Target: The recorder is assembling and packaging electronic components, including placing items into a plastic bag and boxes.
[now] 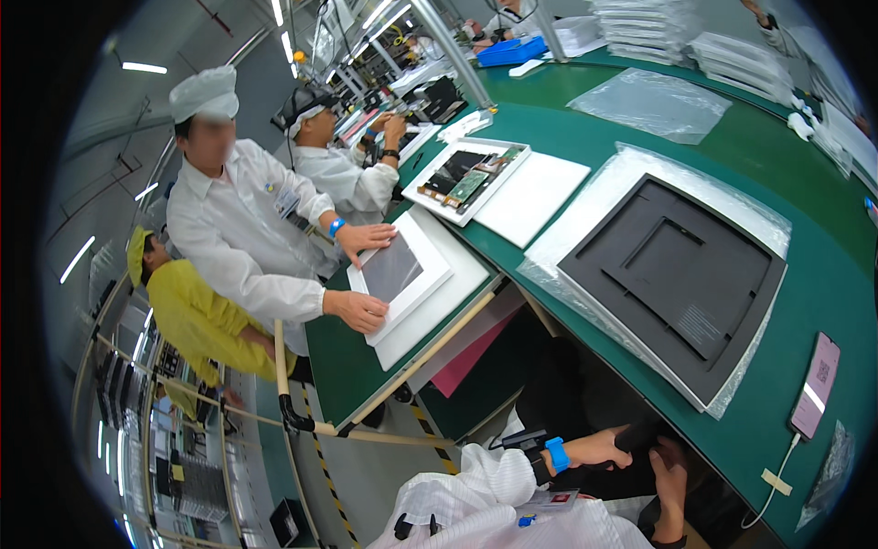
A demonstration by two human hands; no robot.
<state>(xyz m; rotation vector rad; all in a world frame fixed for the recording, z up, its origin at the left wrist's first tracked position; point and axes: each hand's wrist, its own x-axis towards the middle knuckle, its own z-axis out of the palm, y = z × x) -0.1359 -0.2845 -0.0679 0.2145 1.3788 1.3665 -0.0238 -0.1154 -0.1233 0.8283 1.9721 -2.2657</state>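
Below the table edge, near my lap, both my hands hang low. My left hand (599, 448), with a blue wrist strap (556, 455) above it, is closed at a dark object (638, 437) whose kind I cannot make out. Beside it my right hand (670, 476) has its thumb and fingers apart, with nothing visible in them; shadow hides part of it. On the green table above lies a large black rectangular panel (658, 343) with a recessed middle and a white edge. Clear plastic wrap (777, 233) spreads under it. Neither hand touches the panel.
A pink phone (814, 389) with a white cable (777, 480) lies at right. An opened white-framed device (466, 183) shows a green circuit board. Across the corner, a co-worker (247, 201) presses both hands on a white-framed panel (412, 274). White stacks (640, 32) stand far off.
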